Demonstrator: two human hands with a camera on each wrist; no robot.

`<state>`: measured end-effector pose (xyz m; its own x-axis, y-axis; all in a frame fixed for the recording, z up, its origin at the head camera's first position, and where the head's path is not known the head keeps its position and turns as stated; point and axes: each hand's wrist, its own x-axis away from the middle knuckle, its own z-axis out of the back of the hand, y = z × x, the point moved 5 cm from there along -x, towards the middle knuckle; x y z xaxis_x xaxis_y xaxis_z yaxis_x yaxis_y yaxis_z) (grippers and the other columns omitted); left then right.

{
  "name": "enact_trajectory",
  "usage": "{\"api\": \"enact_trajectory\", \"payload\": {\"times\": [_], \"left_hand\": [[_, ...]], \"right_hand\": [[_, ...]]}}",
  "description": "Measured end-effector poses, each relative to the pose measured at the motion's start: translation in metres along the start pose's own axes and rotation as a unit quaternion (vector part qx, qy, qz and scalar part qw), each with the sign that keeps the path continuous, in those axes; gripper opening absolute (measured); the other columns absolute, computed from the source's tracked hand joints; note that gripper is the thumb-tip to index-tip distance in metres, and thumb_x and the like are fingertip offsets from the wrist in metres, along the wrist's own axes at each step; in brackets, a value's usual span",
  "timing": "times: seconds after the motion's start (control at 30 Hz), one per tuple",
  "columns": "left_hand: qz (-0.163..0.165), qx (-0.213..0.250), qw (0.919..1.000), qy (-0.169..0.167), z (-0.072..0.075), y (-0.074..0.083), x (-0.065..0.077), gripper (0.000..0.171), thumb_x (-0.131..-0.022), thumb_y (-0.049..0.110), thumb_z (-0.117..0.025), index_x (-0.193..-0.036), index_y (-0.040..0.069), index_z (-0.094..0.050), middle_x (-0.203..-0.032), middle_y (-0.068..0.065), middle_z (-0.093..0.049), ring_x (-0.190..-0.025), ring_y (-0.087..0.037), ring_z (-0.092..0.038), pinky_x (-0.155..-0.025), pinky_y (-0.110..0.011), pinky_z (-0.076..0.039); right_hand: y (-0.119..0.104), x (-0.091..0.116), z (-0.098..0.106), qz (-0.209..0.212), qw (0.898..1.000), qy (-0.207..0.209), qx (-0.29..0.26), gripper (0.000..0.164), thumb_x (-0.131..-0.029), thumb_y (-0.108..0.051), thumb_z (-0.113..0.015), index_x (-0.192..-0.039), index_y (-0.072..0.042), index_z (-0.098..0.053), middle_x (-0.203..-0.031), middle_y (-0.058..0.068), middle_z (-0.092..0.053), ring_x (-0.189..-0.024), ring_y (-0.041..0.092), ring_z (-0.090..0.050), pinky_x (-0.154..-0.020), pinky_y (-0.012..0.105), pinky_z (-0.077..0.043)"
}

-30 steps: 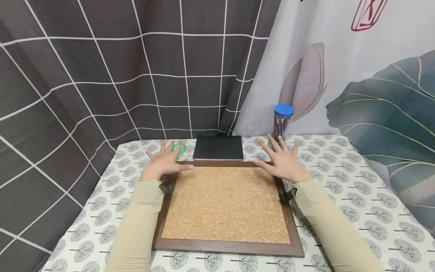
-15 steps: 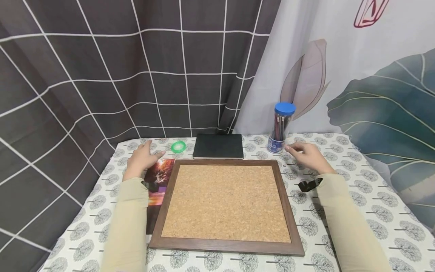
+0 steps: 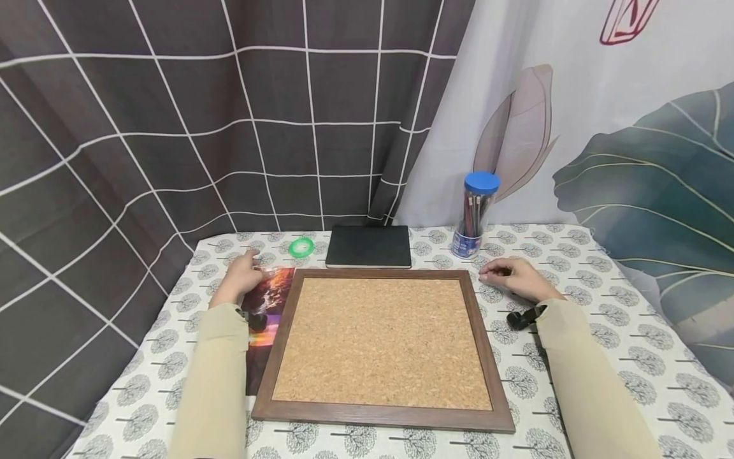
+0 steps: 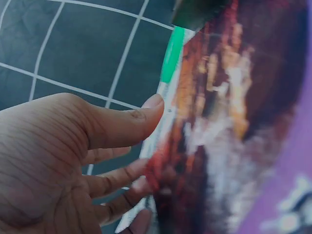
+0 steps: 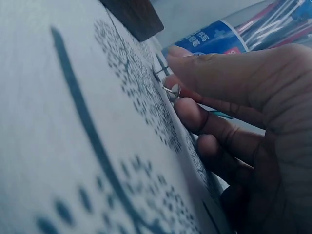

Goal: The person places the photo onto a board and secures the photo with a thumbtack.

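In the head view my left hand point(image 3: 239, 277) is at the far left corner of a glossy colourful picture sheet point(image 3: 266, 331). The left wrist view shows the thumb and loosely bent fingers point(image 4: 122, 178) along the sheet's edge; whether they touch it cannot be told. My right hand point(image 3: 518, 280) hovers low over the cloth, right of a cork board point(image 3: 381, 344) with a brown frame. In the right wrist view its fingers are bent around small metal thumbtacks point(image 5: 174, 90) beside the fingertips, with a gap between thumb and index finger. No firm pinch on a tack shows.
A clear jar with a blue lid point(image 3: 482, 183), full of pencils, stands behind the right hand. A black notebook point(image 3: 369, 247) lies behind the board, with a green tape roll point(image 3: 301, 247) left of it. Tree-patterned cloth point(image 3: 573, 370) covers the table; curtains hang behind.
Both hands, first spread over the board's far corners, have moved outward, uncovering the picture sheet. In the last half second the right hand came slightly nearer and the left hand dropped toward the sheet's corner.
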<state>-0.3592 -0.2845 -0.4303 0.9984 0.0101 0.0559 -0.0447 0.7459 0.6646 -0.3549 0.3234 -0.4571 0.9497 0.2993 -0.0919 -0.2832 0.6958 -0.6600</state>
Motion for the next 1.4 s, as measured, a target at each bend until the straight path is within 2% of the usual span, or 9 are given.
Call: {"api": "enact_trajectory", "payload": {"times": [0.2, 0.37, 0.47, 0.63, 0.77, 0.93, 1.03, 1.13, 1.4], "left_hand": [[-0.014, -0.009, 0.9998, 0.007, -0.004, -0.008, -0.002, 0.067, -0.087, 0.011, -0.069, -0.144, -0.009, -0.041, -0.131, -0.034, -0.047, -0.122, -0.048, -0.044, -0.107, -0.060, -0.034], [-0.006, 0.025, 0.9997, 0.000, -0.004, -0.012, 0.000, 0.051, -0.088, 0.010, -0.069, -0.133, -0.007, -0.052, -0.127, -0.032, -0.052, -0.117, -0.045, -0.049, -0.103, -0.057, -0.038], [-0.010, 0.010, 0.9999, 0.001, 0.000, -0.013, 0.001, 0.045, -0.089, 0.013, -0.070, -0.127, -0.007, -0.056, -0.124, -0.032, -0.055, -0.113, -0.043, -0.052, -0.100, -0.056, -0.041], [-0.010, -0.005, 0.9999, 0.004, 0.005, -0.014, 0.002, 0.042, -0.089, 0.013, -0.070, -0.123, -0.008, -0.059, -0.117, -0.030, -0.059, -0.107, -0.042, -0.055, -0.097, -0.056, -0.043], [-0.008, 0.000, 1.0000, 0.002, 0.007, -0.015, 0.002, 0.042, -0.089, 0.012, -0.069, -0.123, -0.009, -0.058, -0.115, -0.029, -0.059, -0.106, -0.042, -0.055, -0.098, -0.056, -0.043], [-0.003, 0.007, 1.0000, 0.000, 0.007, -0.016, 0.002, 0.040, -0.088, 0.011, -0.069, -0.122, -0.008, -0.059, -0.114, -0.027, -0.060, -0.104, -0.039, -0.055, -0.096, -0.054, -0.044], [-0.005, 0.007, 0.9999, 0.005, 0.008, -0.016, 0.002, 0.038, -0.086, 0.011, -0.070, -0.119, -0.007, -0.060, -0.107, -0.024, -0.060, -0.098, -0.036, -0.056, -0.091, -0.051, -0.045], [-0.001, 0.005, 0.9999, 0.011, 0.009, -0.016, 0.001, 0.038, -0.087, 0.014, -0.072, -0.118, -0.005, -0.062, -0.103, -0.021, -0.060, -0.094, -0.033, -0.056, -0.087, -0.048, -0.046], [0.002, 0.000, 0.9998, 0.022, 0.010, -0.016, 0.003, 0.037, -0.090, 0.017, -0.072, -0.119, -0.005, -0.062, -0.105, -0.022, -0.063, -0.092, -0.031, -0.057, -0.087, -0.047, -0.047]], "right_hand": [[-0.001, 0.000, -0.007, -0.009, 1.000, 0.004, -0.024, 0.027, -0.091, -0.035, -0.075, -0.109, -0.016, -0.073, -0.092, 0.004, -0.066, -0.082, 0.019, -0.059, -0.073, 0.029, -0.049], [0.002, 0.000, -0.009, 0.001, 1.000, 0.013, -0.010, 0.019, -0.092, -0.031, -0.075, -0.105, -0.018, -0.074, -0.091, 0.002, -0.067, -0.081, 0.019, -0.059, -0.073, 0.031, -0.048], [0.002, 0.001, -0.009, 0.013, 1.000, 0.015, -0.004, 0.016, -0.092, -0.030, -0.074, -0.104, -0.018, -0.074, -0.092, 0.002, -0.067, -0.081, 0.020, -0.059, -0.072, 0.033, -0.049], [0.003, 0.000, -0.009, 0.025, 0.999, 0.024, 0.002, 0.015, -0.093, -0.030, -0.074, -0.102, -0.019, -0.075, -0.094, 0.001, -0.068, -0.081, 0.019, -0.059, -0.072, 0.033, -0.049], [0.002, 0.000, -0.009, 0.033, 0.998, 0.045, 0.005, 0.013, -0.093, -0.032, -0.074, -0.101, -0.021, -0.076, -0.100, -0.001, -0.068, -0.089, 0.016, -0.059, -0.078, 0.029, -0.047], [0.001, -0.001, -0.008, 0.024, 0.995, 0.081, -0.046, 0.017, -0.093, -0.031, -0.074, -0.101, -0.015, -0.077, -0.112, 0.003, -0.071, -0.099, 0.009, -0.064, -0.086, 0.019, -0.047], [0.000, 0.000, -0.005, 0.006, 0.992, 0.104, -0.067, 0.022, -0.094, -0.032, -0.073, -0.103, -0.012, -0.077, -0.112, 0.005, -0.074, -0.094, 0.007, -0.067, -0.082, 0.017, -0.048], [0.000, 0.002, -0.003, -0.013, 0.991, 0.124, -0.055, 0.026, -0.095, -0.036, -0.071, -0.105, -0.013, -0.076, -0.107, 0.004, -0.074, -0.088, 0.007, -0.067, -0.078, 0.018, -0.048], [0.003, 0.003, -0.002, 0.001, 0.991, 0.128, -0.033, 0.024, -0.097, -0.036, -0.067, -0.107, -0.016, -0.075, -0.103, 0.004, -0.073, -0.084, 0.012, -0.065, -0.073, 0.022, -0.047]]}}
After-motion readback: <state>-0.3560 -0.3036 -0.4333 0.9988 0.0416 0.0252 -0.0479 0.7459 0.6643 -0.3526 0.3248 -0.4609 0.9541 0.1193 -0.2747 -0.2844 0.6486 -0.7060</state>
